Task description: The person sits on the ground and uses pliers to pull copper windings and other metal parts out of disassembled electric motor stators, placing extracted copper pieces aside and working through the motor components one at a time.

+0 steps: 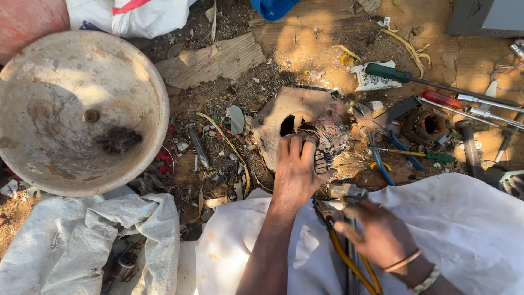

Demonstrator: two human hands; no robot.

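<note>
Rusty motor casing (289, 117) gripped by left hand (296, 172), right hand (376, 232) clutching hammer (347, 192) and yellow-handled pliers (344, 248)

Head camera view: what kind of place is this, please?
Probably an outdoor scrap or repair spot on bare ground: screwdrivers lie in the dirt, a worn round basin sits nearby, and the left hand steadies a rusty metal part.

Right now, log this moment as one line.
left hand: grips motor stator | right hand: holds hammer, yellow-handled pliers | ground: screwdrivers

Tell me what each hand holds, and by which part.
Left hand presses the rusty motor housing at its near edge. Right hand grips a hammer by its handle.
</note>
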